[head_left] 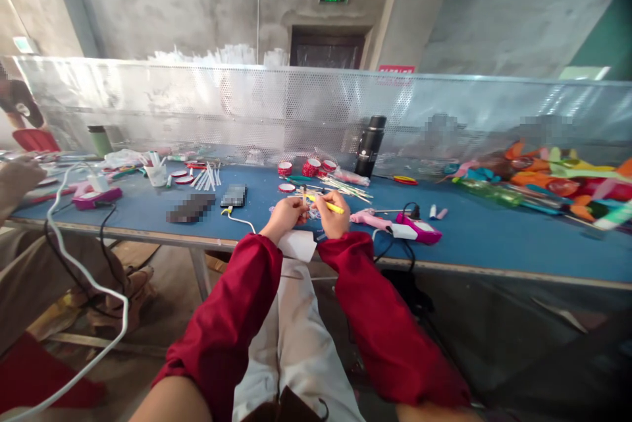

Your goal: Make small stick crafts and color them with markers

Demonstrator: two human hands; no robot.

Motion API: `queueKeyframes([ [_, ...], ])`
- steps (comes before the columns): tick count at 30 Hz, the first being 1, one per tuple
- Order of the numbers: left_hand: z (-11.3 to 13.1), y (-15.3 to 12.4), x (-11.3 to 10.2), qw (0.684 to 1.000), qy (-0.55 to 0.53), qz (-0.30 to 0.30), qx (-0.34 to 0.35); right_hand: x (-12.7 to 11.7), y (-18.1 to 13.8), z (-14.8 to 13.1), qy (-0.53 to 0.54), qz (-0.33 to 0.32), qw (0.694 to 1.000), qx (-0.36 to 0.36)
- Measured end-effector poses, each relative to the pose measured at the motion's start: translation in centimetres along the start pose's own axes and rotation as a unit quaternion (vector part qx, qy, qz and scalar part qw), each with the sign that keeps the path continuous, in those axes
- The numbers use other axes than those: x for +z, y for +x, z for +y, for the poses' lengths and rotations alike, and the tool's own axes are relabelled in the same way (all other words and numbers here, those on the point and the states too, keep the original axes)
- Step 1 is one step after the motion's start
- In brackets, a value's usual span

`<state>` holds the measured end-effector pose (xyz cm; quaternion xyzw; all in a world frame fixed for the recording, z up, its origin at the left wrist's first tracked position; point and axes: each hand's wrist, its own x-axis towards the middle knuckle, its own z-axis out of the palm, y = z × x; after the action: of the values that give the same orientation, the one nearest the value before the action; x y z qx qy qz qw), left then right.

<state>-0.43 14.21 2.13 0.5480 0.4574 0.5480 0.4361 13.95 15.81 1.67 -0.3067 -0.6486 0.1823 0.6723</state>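
Note:
My left hand [289, 212] and my right hand [334, 211] meet over the front edge of the blue table [494, 244], both in dark red sleeves. The right hand is closed on a thin yellow stick [328, 205] that runs between the two hands. The left hand's fingers are curled and pinched at the stick's left end, on a small piece I cannot make out. A white paper [297, 245] hangs off the table edge just below the hands. A pink glue gun [369, 218] lies just to the right.
A pink-and-white device [417, 229] with a black cable, a black flask [370, 145], red tape rolls [311, 167], a phone [234, 195], loose sticks and colourful balloons [553, 178] lie on the table. A perforated metal screen [444, 112] backs it. Another person's hand [17, 178] is at far left.

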Motion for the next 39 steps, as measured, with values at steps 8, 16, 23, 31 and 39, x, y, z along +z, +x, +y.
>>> queueKeyframes([
  [8, 0.4, -0.4, 0.0, 1.000, -0.006, -0.002, -0.003, 0.0, 0.0, 0.2, -0.011, 0.033, 0.999, 0.030],
  [16, 1.4, -0.9, 0.2, 0.999, -0.019, 0.001, -0.045, 0.0, 0.0, 0.0, 0.042, 0.006, 0.997, 0.058],
  [23, 1.4, -0.7, 0.3, 0.999, -0.029, 0.002, -0.044, 0.4, -0.1, 0.0, 0.021, 0.001, 0.999, 0.043],
  [31, 1.5, -0.7, 0.2, 0.997, -0.022, -0.007, -0.069, 0.8, -0.1, 0.0, 0.057, 0.005, 0.995, 0.083],
  [39, 1.3, -0.6, 0.1, 0.998, 0.010, -0.016, -0.053, 1.1, 0.0, 0.0, 0.057, -0.002, 0.995, 0.085],
])
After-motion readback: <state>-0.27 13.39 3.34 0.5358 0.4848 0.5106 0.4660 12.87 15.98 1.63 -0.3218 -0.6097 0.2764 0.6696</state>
